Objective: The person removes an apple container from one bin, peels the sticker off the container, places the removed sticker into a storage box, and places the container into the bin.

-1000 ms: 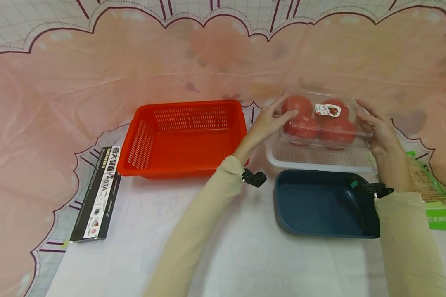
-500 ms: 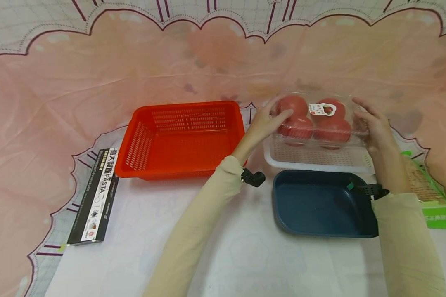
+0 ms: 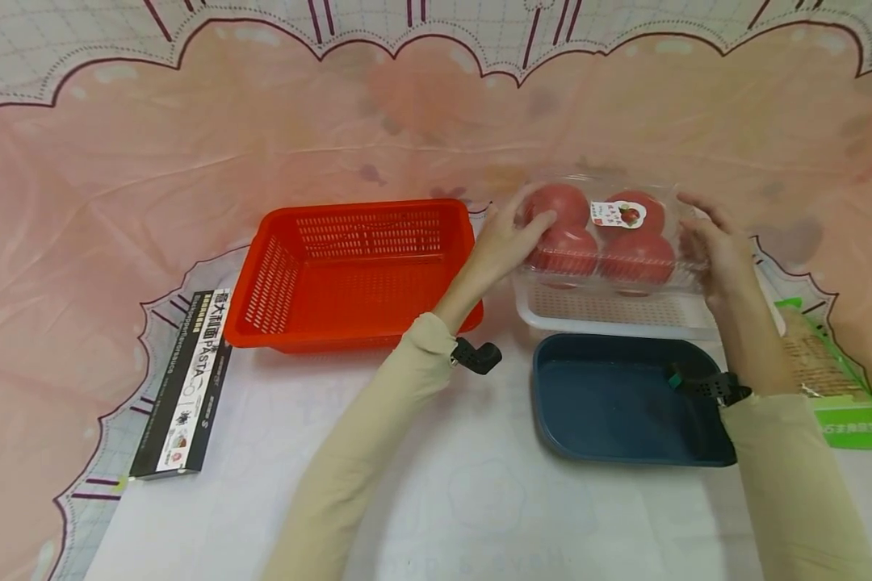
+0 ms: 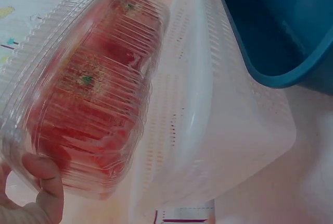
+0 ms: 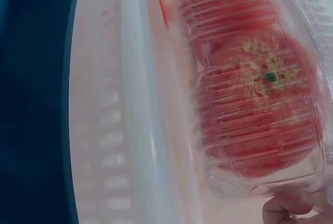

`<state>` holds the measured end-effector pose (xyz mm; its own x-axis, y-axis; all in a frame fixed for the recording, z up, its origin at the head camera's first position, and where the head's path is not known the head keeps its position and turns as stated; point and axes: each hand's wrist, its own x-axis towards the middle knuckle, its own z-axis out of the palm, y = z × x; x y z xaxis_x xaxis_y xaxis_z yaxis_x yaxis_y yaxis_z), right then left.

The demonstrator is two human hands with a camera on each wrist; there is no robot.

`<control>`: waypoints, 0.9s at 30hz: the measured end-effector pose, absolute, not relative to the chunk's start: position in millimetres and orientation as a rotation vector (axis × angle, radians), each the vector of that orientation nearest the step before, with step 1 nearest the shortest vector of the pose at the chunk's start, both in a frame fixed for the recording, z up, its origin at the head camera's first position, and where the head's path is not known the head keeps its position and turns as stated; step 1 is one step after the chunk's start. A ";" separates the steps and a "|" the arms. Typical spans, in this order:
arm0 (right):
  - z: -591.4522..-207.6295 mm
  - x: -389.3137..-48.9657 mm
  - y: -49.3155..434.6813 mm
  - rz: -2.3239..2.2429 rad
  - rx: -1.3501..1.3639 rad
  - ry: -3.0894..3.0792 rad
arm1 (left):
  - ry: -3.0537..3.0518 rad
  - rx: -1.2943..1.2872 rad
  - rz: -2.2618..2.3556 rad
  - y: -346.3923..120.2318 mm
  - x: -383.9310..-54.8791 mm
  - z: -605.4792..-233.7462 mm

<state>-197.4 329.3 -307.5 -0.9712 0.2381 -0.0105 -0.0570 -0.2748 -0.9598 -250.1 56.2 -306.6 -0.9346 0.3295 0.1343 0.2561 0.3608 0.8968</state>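
Note:
Both hands hold a clear plastic clamshell box (image 3: 618, 278) packed with several red tomatoes (image 3: 638, 257), a small white label on its lid. At its left end is my left hand (image 3: 505, 242), the thumb over the lid; the left wrist view shows fingertips (image 4: 44, 174) curled at the box's rim. My right hand (image 3: 725, 257) grips the opposite end, where fingers (image 5: 291, 206) show under the corner in the right wrist view. The box is raised over a white perforated basket (image 3: 610, 323) and overlaps its back part in the head view.
A dark blue basin (image 3: 625, 403) stands in front of the white basket. To the left is a red slotted basket (image 3: 356, 323), with a black pasta box (image 3: 185, 387) beside it. A green-and-clear packet (image 3: 843, 403) lies beyond the right forearm.
The tomato box has moved left a little in both hands, toward the red basket. The baskets, basin and pasta box stay put apart from a slight shift of the head view.

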 end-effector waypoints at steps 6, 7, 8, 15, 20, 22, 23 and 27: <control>-302.1 -191.0 315.0 2.318 -0.153 -1.816 | 2.565 0.582 1.651 44.3 -245.5 -299.3; -301.1 -190.1 312.6 2.331 -0.139 -1.802 | 2.564 0.580 1.661 41.9 -244.4 -298.5; -300.4 -189.3 310.1 2.329 -0.132 -1.800 | 2.569 0.576 1.669 39.4 -243.2 -297.9; -295.6 -184.8 293.0 2.286 -0.111 -1.809 | 2.635 0.642 1.690 23.3 -237.6 -293.5; -293.3 -183.1 282.5 2.294 -0.063 -1.814 | 2.676 0.606 1.626 12.1 -230.3 -287.8; -293.6 -182.2 278.2 2.300 -0.044 -1.821 | 2.690 0.568 1.584 7.3 -226.6 -285.8; -294.0 -181.3 276.0 2.292 -0.041 -1.832 | 2.692 0.561 1.571 5.0 -225.0 -284.9; -295.1 -177.2 267.1 2.277 -0.039 -1.878 | 2.696 0.566 1.545 -5.5 -218.9 -283.1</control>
<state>-177.2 267.1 -295.1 -0.9816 0.1624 0.1000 -0.1291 -0.1795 -0.9752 -218.9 -5.5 -283.1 -0.9357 0.2974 0.1900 0.3142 0.4572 0.8320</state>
